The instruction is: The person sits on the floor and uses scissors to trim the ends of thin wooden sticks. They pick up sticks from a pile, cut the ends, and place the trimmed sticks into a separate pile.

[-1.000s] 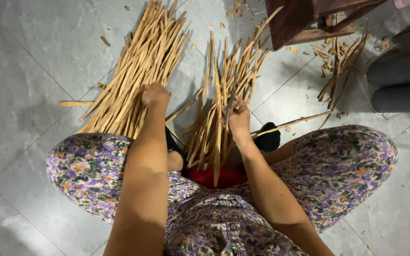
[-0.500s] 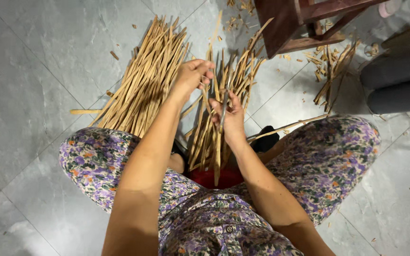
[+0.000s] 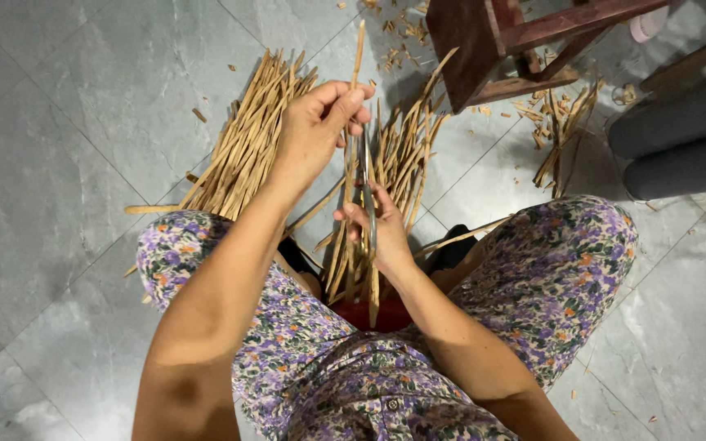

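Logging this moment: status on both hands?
Left hand pinching thin tan stick. Right hand gripping metal blade. Stick bundle beneath; nothing blocking.

Left hand raised, stick lifted

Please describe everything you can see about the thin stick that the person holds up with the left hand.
The stick is a long, very thin strip, light brown, like split bamboo or cane. It stands almost upright in the picture, its top end above the fingers. The left hand pinches it between thumb and fingertips near its upper part. Lower down it runs beside a narrow metal blade held in the right hand, which seems to touch it. Its lower end blends into the bundle of similar sticks behind it.
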Motion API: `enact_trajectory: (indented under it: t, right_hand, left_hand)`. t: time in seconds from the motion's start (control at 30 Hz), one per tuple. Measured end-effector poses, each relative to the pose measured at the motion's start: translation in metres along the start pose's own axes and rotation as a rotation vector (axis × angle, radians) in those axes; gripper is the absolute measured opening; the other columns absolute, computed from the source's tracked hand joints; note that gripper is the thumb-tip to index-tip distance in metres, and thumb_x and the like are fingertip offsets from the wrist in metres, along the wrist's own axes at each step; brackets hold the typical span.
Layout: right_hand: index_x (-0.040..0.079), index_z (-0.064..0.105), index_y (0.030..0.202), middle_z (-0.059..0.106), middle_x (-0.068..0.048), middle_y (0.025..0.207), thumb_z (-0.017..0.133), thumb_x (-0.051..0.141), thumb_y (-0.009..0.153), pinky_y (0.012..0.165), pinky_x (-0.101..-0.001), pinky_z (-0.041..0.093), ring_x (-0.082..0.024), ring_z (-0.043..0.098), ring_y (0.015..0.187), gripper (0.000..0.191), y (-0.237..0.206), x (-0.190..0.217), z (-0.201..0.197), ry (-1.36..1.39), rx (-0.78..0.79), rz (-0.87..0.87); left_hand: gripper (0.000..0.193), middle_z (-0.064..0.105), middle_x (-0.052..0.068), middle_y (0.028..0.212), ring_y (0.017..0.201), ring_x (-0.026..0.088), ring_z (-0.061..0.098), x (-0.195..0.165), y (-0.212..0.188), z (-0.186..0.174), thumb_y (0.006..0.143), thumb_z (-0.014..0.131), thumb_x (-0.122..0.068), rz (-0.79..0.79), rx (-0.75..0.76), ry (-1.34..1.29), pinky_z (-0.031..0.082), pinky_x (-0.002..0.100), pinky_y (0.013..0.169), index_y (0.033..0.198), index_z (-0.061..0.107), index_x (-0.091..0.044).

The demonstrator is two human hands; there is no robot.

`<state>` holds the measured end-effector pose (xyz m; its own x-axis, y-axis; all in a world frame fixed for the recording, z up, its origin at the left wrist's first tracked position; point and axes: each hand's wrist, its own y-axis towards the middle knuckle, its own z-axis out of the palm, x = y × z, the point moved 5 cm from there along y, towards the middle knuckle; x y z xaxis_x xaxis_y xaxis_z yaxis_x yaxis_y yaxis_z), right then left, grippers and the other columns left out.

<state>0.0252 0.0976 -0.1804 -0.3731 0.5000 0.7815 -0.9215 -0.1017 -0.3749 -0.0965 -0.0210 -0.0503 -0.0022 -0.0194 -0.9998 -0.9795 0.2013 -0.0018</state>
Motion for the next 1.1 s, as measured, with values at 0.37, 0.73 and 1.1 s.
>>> enact_trajectory:
  t: [0.37,0.73,1.1]
  right_hand:
    - [0.012,0.05,0.145,0.07,-0.003,0.108,0.075,0.034,0.094,0.066,-0.0198,0.046,-0.006,0.057,0.079,0.06,-0.025,0.088,-0.001,-0.336,-0.069,-0.428]
    - [0.003,0.044,0.15,0.064,-0.003,0.117,0.078,0.042,0.095,0.093,-0.0253,0.051,-0.011,0.062,0.107,0.075,-0.052,0.122,0.01,-0.341,0.09,-0.52]
    - [0.003,0.051,0.142,0.059,0.003,0.092,0.079,0.039,0.095,0.056,-0.0189,0.04,-0.003,0.048,0.066,0.065,-0.053,0.122,0.001,-0.244,0.003,-0.538]
  left_hand:
    - [0.017,0.066,-0.006,0.07,0.062,0.0,0.061,-0.017,-0.029,0.016,0.099,0.071,-0.024,0.013,0.003,0.006,0.05,0.018,0.053,0.1,0.076,-0.008]
    - [0.022,0.071,-0.002,0.074,0.066,0.001,0.064,-0.025,-0.052,0.044,0.1,0.069,-0.023,-0.083,0.161,-0.038,0.052,0.019,0.054,0.09,0.073,-0.004]
    - [0.015,0.074,0.0,0.078,0.071,0.003,0.067,-0.026,-0.053,0.05,0.096,0.071,-0.018,-0.019,0.255,0.108,0.056,0.022,0.064,0.102,0.074,-0.005]
